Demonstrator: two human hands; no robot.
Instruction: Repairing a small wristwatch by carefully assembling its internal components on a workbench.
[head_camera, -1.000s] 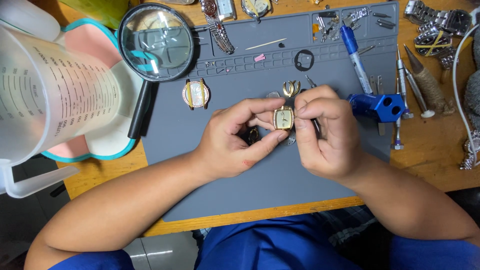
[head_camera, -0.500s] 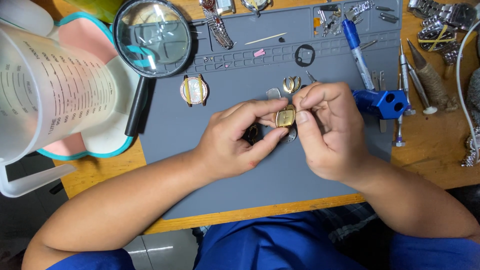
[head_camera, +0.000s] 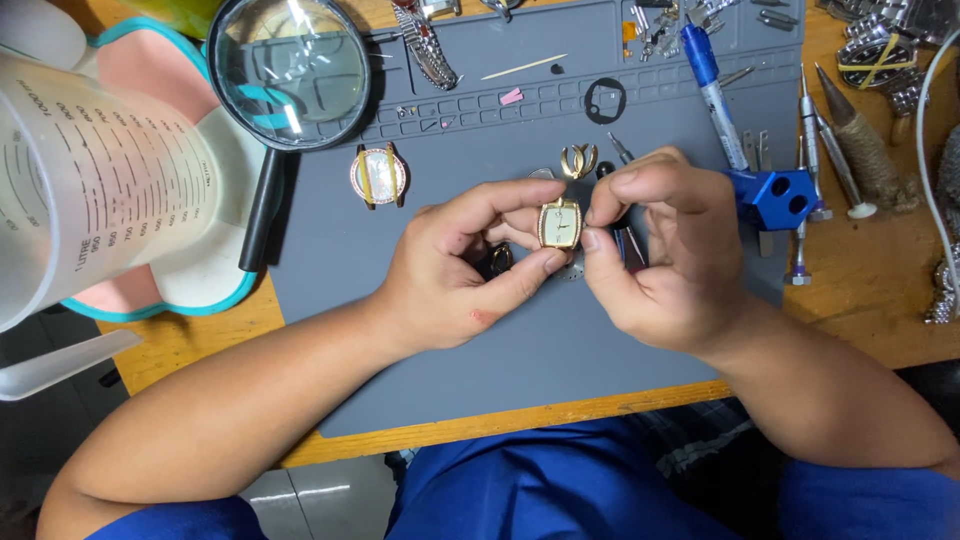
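the grey work mat (head_camera: 520, 340) covered most of the wooden bench, with the measuring jug (head_camera: 90, 190) and magnifying glass (head_camera: 290, 75) at its left edge. your left hand (head_camera: 455, 275) and right hand (head_camera: 665, 255) met over the mat's middle, fingertips of both pinched on the small gold watch case (head_camera: 560, 223), held dial up. a second watch case (head_camera: 378, 176) lay apart, near the magnifier's handle.

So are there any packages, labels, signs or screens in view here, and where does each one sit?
No packages, signs or screens.
Measuring jug: far left, clear plastic, printed black scale marks down its side.
Watch case: pinched between left hand and right hand, gold, rectangular, pale dial.
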